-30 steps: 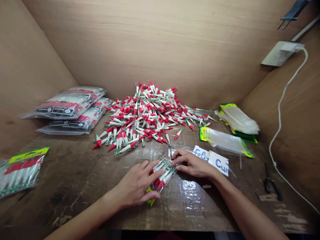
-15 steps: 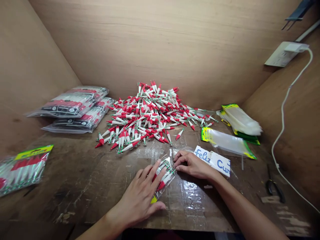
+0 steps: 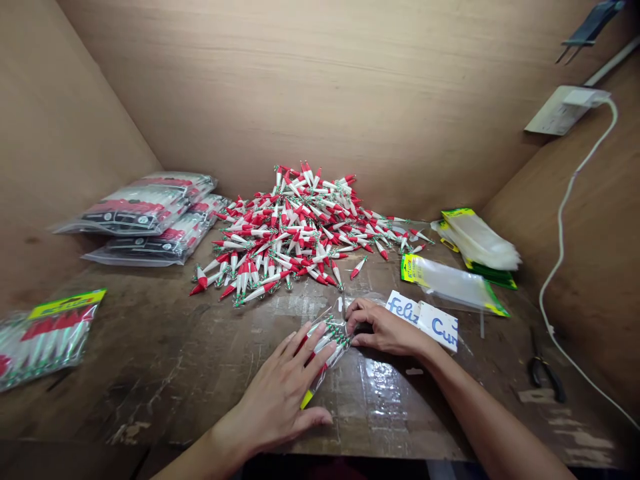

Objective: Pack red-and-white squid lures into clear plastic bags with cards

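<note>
A clear plastic bag (image 3: 327,353) holding several red-and-white squid jigs lies at the near middle of the table, tilted, with its yellow end toward me. My left hand (image 3: 287,373) rests flat across it, fingers stretched out and a little apart, covering part of the jigs. At the bag's far right end, my right hand (image 3: 373,327) has its fingers curled and pinched on the plastic beside the green hooks. Behind both hands rises a large pile of loose red-and-white squid jigs (image 3: 295,233).
Filled packs (image 3: 145,213) are stacked at the back left, and filled yellow-topped bags (image 3: 60,333) lie at the left edge. To the right are flat unfilled bags (image 3: 450,280), handwritten cards (image 3: 437,325) and black-handled pliers (image 3: 545,377). A white cable (image 3: 563,233) hangs from a power outlet.
The jigs in the bag lie more in line now, with their hooks side by side. My right hand has shifted slightly at the bag's end; my left hand stays flat on it.
</note>
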`<state>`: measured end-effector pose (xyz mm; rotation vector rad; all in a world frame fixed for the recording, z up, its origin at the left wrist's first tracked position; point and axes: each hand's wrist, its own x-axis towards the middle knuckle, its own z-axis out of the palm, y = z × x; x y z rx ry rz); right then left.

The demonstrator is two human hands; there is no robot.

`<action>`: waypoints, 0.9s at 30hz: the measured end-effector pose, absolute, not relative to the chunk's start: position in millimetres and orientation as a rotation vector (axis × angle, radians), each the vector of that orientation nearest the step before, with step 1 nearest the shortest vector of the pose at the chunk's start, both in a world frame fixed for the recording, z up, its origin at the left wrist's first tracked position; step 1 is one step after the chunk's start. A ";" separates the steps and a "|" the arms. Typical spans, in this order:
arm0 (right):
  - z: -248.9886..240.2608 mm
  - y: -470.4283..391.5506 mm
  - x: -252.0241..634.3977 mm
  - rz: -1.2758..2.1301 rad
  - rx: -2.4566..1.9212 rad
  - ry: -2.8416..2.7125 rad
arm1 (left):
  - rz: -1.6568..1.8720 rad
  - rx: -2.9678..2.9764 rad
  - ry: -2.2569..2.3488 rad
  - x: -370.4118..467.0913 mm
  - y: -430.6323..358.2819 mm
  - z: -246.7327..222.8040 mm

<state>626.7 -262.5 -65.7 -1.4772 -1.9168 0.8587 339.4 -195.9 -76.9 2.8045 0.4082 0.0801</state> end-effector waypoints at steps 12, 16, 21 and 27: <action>-71.7 -262.2 629.3 0.840 -1.538 -1.912 | 0.253 2.511 0.491 351.8 -147.8 -48.4; -72.9 -262.0 628.3 0.760 -1.543 -1.979 | 0.217 2.537 0.394 354.0 -143.9 -48.4; -73.9 -261.0 625.3 0.689 -1.549 -2.000 | 0.184 2.574 0.385 343.1 -156.0 -51.2; -65.3 -262.4 627.3 0.711 -1.514 -1.960 | 0.224 2.529 0.417 344.9 -153.3 -45.6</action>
